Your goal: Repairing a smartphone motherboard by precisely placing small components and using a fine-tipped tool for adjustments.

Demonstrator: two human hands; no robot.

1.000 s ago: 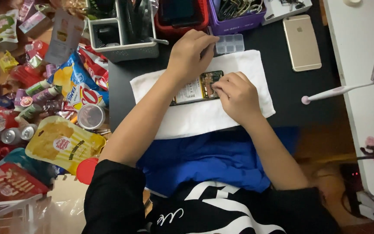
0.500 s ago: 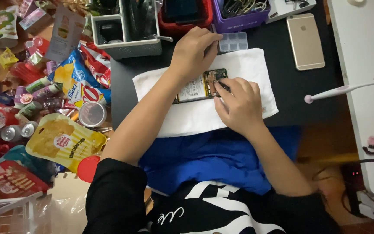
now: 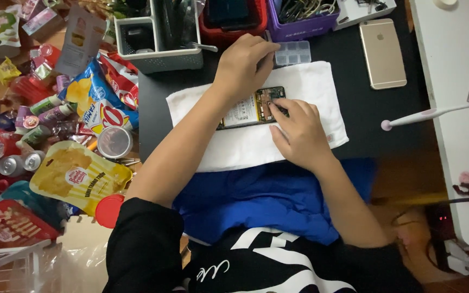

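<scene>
- Two hands are working: the left hand [image 3: 243,66] and the right hand [image 3: 298,133].
- One opened phone [image 3: 251,108] is lying on one white towel [image 3: 310,87].
- One gold phone [image 3: 382,53] is lying face down on the counter [image 3: 365,114].
- One clear compartment box [image 3: 293,53] is sitting nearby.
- Three bins are standing in a row: one grey bin [image 3: 158,57], one red bin [image 3: 234,32], one purple bin [image 3: 305,24].
- One toothbrush [image 3: 435,111] is lying at the right.
- Two small cans [image 3: 6,165] are lying among the snack bags.

Gold phone [image 3: 382,52], white toothbrush [image 3: 432,112], snack packets [image 3: 90,100], grey organiser [image 3: 156,35].
</scene>
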